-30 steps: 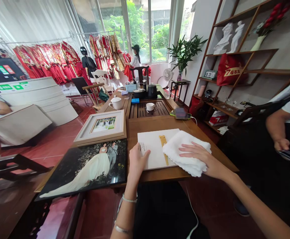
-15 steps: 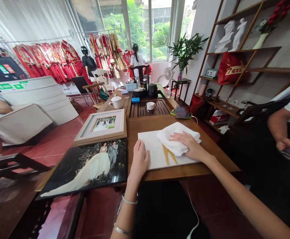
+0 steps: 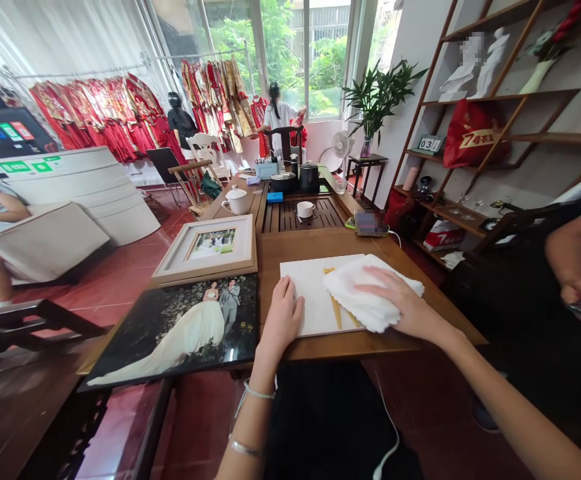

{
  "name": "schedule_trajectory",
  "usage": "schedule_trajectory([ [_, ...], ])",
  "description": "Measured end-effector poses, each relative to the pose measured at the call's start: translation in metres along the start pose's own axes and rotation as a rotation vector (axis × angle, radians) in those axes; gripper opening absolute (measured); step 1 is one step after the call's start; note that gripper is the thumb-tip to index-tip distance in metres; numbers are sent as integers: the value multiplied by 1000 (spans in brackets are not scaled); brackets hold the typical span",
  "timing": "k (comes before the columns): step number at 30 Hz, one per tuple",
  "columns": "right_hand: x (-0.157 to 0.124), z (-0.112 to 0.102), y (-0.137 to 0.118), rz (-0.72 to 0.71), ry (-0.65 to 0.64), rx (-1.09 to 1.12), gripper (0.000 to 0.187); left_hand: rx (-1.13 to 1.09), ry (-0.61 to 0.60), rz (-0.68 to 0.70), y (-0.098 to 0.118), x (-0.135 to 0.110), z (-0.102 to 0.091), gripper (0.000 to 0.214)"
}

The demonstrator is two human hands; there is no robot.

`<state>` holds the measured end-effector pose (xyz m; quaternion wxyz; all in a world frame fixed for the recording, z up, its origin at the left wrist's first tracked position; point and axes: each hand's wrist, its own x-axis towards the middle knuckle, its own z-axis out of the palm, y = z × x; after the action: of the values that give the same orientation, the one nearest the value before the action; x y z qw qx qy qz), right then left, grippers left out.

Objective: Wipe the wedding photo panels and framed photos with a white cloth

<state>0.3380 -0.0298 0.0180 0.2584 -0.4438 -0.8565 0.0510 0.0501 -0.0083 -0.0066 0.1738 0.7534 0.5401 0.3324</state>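
Note:
A white rectangular panel [image 3: 309, 293] with gold-coloured slanted strokes [image 3: 334, 303] lies flat on the wooden table. My left hand [image 3: 283, 313] is closed on its left edge, thumb on the top face and fingers along the side. Under my right hand [image 3: 395, 297] is a bunched white cloth [image 3: 358, 300], which the hand holds and presses against the panel's right part with outstretched fingers. The cloth covers part of the gold strokes and the panel's right side. Beside my left hand lies a glossy wedding photo panel [image 3: 190, 327], reaching past the table's front edge.
A framed photo [image 3: 210, 247] lies behind the wedding panel. Farther back are a lidded white cup [image 3: 235, 199], a tea tray [image 3: 290, 217] with a small cup [image 3: 305, 210], and a phone [image 3: 369, 225] on a cable. A seated person's hand [image 3: 578, 291] holds a phone at right.
My right hand has slid the cloth to the right and slightly nearer across the panel, uncovering more of its far middle. My left hand keeps its place on the left edge.

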Motion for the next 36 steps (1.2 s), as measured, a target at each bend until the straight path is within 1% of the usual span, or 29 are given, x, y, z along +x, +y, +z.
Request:
schedule_trajectory([
  [3, 36, 11, 8, 118, 7, -88, 72, 7, 10, 0, 1, 0, 1, 49],
  [5, 59, 17, 6, 189, -30, -152, 75, -5, 15, -1, 1, -1, 2, 48],
  [7, 75, 21, -1, 193, -72, -195, 72, -23, 13, 8, 1, -2, 2, 48],
  [9, 81, 24, -10, 123, -110, -192, 70, -42, 17, 19, 0, -2, 3, 47],
  [11, 77, 25, -19, 36, -135, -171, 72, -60, 39, 26, -1, -2, 4, 46],
  [13, 63, 24, -27, -28, -144, -160, 71, -66, 71, 30, -3, -2, 6, 44],
  [16, 33, 18, -39, -112, -159, -149, 67, -60, 101, 38, -5, -1, 10, 42],
  [19, 4, 6, -51, -186, -191, -122, 62, -58, 114, 46, -6, -1, 11, 41],
  [22, -15, -4, -57, -195, -205, -100, 58, -48, 119, 51, -7, -1, 11, 40],
  [25, -16, -5, -50, -124, -166, -105, 61, -45, 112, 39, -6, 0, 10, 40],
  [28, 3, 2, -33, -26, -110, -141, 67, -48, 102, 24, -5, 0, 9, 41],
  [31, 35, 14, -18, 27, -97, -170, 72, -38, 86, 21, -4, 0, 7, 42],
  [34, 69, 25, -13, 41, -114, -181, 71, -45, 90, 30, -4, -1, 6, 42],
  [36, 84, 30, -16, 35, -136, -187, 70, -52, 94, 30, -5, -1, 6, 41],
])
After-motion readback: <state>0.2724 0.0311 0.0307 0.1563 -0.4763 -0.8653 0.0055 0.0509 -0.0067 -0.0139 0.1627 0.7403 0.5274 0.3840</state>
